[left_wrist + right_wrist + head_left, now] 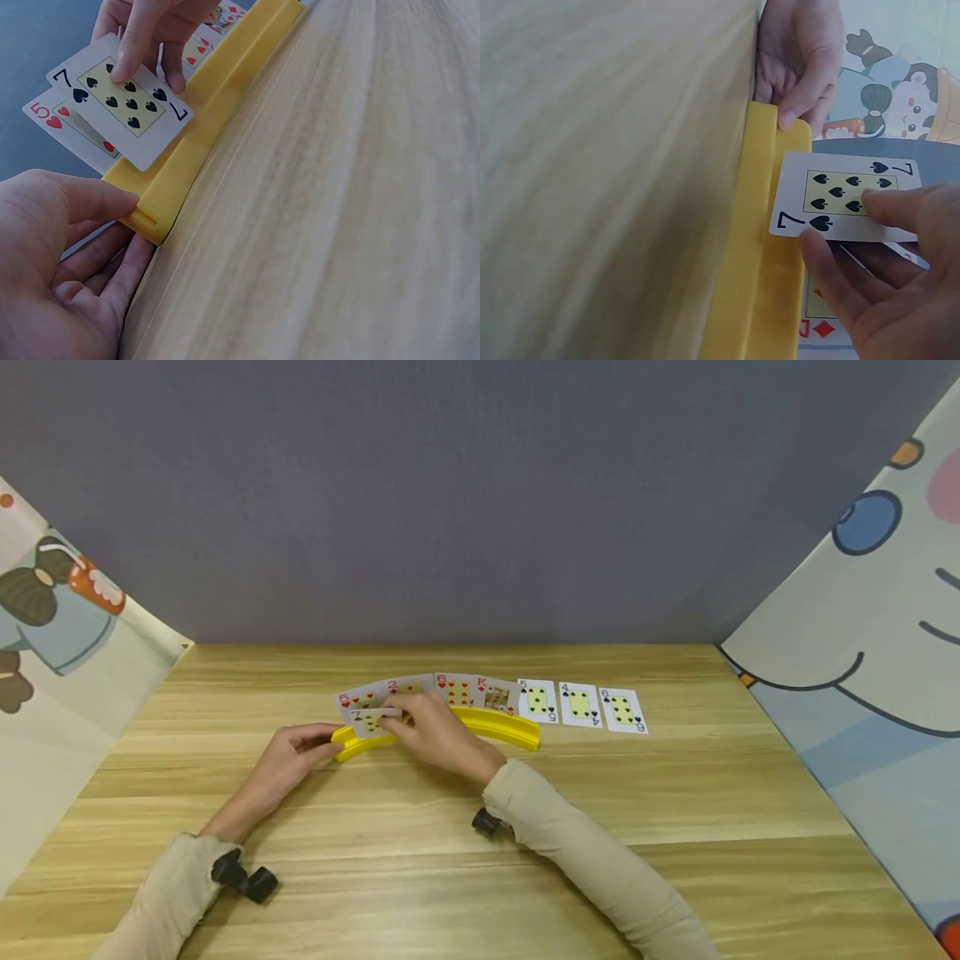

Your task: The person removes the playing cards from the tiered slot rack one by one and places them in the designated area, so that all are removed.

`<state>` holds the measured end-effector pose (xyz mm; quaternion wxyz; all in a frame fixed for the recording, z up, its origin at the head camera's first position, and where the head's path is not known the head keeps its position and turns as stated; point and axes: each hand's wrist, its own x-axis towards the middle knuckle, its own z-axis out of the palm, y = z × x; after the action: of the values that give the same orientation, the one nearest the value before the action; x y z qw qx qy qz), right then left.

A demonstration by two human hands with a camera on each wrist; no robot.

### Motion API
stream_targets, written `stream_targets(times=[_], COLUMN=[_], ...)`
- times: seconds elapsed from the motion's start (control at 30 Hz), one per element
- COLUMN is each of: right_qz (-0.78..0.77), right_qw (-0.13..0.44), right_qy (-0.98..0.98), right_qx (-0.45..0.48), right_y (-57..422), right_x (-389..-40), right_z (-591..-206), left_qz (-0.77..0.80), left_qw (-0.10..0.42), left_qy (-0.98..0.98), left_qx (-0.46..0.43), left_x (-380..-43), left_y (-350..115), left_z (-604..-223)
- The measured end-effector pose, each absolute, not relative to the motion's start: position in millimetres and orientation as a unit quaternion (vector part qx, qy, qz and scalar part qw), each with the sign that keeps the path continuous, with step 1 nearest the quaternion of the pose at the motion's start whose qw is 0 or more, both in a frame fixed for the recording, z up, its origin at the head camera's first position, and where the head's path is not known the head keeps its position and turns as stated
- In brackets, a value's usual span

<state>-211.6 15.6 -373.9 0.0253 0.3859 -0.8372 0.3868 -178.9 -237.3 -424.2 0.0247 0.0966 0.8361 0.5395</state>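
My left hand (277, 768) pinches the left end of a curved yellow card holder (495, 725) between thumb and fingers. In my right hand (438, 735) is the seven of spades (120, 111), held by thumb and fingers, its lower edge close over the holder's groove near that left end. Behind it stands the five of hearts (71, 131), partly covered. Along the holder also stand a red two (411, 683), half hidden by my right hand, a red six (455, 692) and a king of diamonds (497, 697).
Right of the holder, the five of spades (537, 702), four of spades (580, 704) and six of spades (623, 710) lie face up in a row on the wooden table (420, 877). A grey panel (450, 510) rises behind, with printed cartoon panels on both sides.
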Motion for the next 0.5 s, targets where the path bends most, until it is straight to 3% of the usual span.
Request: stream_targets(times=[0.3, 0.5], right_qz=[0.384, 0.39], right_qw=[0.021, 0.05], right_qy=[-0.837, -0.833], right_qx=[0.39, 0.389], right_y=[24, 39], right_x=[-205, -196], right_z=[-353, -341], left_qz=[0.55, 0.557], left_qw=[0.034, 0.037], left_qy=[0.829, 0.823], left_qx=[0.101, 0.103], left_x=[-177, -178], left_y=[-241, -239], left_z=[-424, -424])
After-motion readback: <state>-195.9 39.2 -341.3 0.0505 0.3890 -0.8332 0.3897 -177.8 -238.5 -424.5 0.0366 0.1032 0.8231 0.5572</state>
